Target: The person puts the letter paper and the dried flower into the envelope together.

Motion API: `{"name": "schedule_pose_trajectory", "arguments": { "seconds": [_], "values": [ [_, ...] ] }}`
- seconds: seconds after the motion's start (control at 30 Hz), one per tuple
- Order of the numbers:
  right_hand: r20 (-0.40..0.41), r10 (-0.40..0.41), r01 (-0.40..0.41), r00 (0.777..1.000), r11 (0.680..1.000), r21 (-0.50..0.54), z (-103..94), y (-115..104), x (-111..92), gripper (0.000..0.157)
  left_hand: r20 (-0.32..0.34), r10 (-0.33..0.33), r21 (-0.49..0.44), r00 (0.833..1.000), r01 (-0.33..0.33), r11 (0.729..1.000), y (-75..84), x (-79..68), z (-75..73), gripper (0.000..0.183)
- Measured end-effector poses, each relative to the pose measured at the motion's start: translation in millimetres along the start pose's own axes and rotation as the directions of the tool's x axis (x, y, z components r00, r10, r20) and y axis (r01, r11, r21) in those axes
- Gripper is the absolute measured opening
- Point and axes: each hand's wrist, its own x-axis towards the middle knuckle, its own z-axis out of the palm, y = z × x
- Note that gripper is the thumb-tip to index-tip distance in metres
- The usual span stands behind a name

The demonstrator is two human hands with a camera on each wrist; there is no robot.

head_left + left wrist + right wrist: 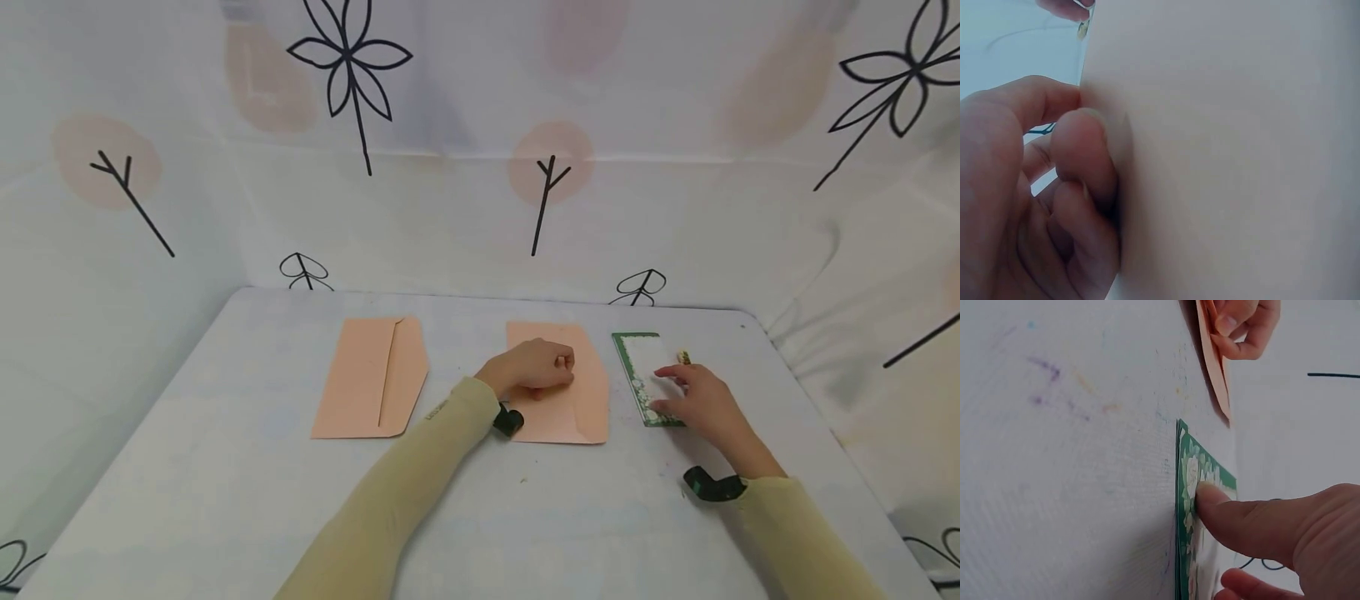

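One middle envelope [555, 414], peach, lying on the white table [150, 500] under the left hand [528, 367], with fingers curled and thumb and fingertip pinching at the mouth, seen slightly parted in the right wrist view. At 9 o'clock from it, well apart, a second peach envelope [352, 383], with its flap toward 3 o'clock. At 3 o'clock from the middle envelope, just beside it, a white card [645, 354] with a green flowered border. Over the card's 4 o'clock side, the right hand [708, 408], with thumb and fingers spread and thumb tip at the border; cannot tell whether pressing or hovering. At 12 o'clock from that hand, a small gold piece [683, 357], too small to identify. From 7 and 4 o'clock, pale yellow sleeves [405, 500]. At 12 o'clock beyond everything, a printed cloth [435, 217]
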Motion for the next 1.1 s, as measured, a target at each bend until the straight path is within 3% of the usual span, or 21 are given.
{"name": "schedule_pose_trajectory", "arguments": {
  "seconds": [0.27, 0.73, 1.1],
  "values": [
    [0.02, 0.055, -0.054, 0.998, 0.998, -0.038, 0.7, -1.8, 5.7, 0.058, -0.003, -0.019, -0.017, 1.0, 0.019, 1.0, 2.0, -1.7, 1.0, 0.005],
    [0.064, 0.172, -0.171, 0.983, 0.985, -0.016, -2.2, -1.7, 12.5, 0.063, 0.009, -0.012, -0.01, 1.0, 0.013, 1.0, -0.2, -0.3, 2.3, 0.005],
    [0.081, 0.197, -0.194, 0.977, 0.98, -0.041, -4.4, -1.7, 16.3, 0.068, 0.012, -0.018, -0.009, 1.0, 0.019, 1.0, 2.9, -2.7, -0.5, 0.007]
  ]
}}
